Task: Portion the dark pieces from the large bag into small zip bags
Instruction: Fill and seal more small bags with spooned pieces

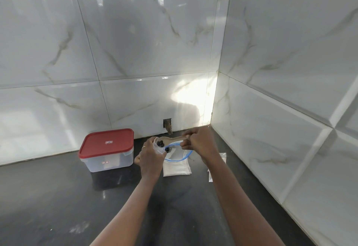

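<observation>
The left hand (150, 158) is curled round the mouth of one small zip bag (157, 145), holding it up and open just above the large bag (177, 154), whose blue-zipped rim gapes on the dark surface (58, 197). The right hand (199, 143) pinches the handle end of a single wooden spoon (172, 139), and the spoon's bowl rests at the small bag's opening. A few dark pieces (160, 144) lie on it: a small cluster on the bowl and one more just below, too small to count exactly. The pieces look light, round and likely to roll, so the spoon should be tipped slowly. The small bag is thin, limp film that will probably collapse unless gripped at its rim, and the large bag looks just as soft and is best held by its zip edge. Spare small bags lie flat in two piles, one (176, 169) under the large bag's near edge and another (223, 157) beside the right forearm. One clear box with a red lid (106, 143) stands to the left.
</observation>
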Tool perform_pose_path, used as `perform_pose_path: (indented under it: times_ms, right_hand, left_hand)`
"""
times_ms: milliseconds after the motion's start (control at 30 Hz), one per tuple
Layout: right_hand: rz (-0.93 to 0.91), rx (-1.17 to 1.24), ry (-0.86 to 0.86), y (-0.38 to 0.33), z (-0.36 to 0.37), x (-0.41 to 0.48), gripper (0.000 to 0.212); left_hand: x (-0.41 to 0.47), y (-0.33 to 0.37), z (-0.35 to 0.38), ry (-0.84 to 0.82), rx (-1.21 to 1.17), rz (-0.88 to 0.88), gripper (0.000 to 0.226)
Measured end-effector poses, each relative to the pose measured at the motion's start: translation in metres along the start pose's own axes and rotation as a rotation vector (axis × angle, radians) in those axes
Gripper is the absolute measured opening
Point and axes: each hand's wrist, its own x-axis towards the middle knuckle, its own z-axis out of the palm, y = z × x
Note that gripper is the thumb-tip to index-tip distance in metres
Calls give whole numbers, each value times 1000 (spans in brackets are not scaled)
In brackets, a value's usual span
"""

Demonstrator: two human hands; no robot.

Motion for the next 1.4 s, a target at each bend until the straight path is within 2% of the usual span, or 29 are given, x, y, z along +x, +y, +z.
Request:
perform_pose_path:
  times_ms: [233,367,533,633,767,900,1033,1167,1267,1400]
  right_hand:
    - [-413,-380,34,12,21,-9,31]
    - [-526,-483,25,11,19,-12,35]
    - [-511,-489,55,10,13,-15,36]
    - [-375,-419,148,7,-2,-11,36]
    - [-226,-501,121,21,-15,-5,32]
    - [-264,-627,100,54,14,10,36]
    - [-352,-853,53,68,51,25,41]
    - [-354,-832,-13,81,82,36,43]
    - [-351,-803,-38,86,97,39,35]
    - [-342,-803,19,91,108,40,28]
  left_hand:
    - [3,-2,-4,1,3,-24,57]
    - [4,-4,-3,21,0,-30,55]
    - [4,-3,-1,29,-25,-59,51]
    - [4,-2,-2,39,-53,-72,48]
    - [8,-7,-4,53,-49,-77,49]
    - [8,-11,-5,65,-44,-64,47]
    - [8,-14,-13,79,-20,-52,46]
    - [17,-25,-24,132,-1,-8,42]
    - [23,-33,-27,155,25,13,39]
    - [23,-41,-26,100,30,12,34]
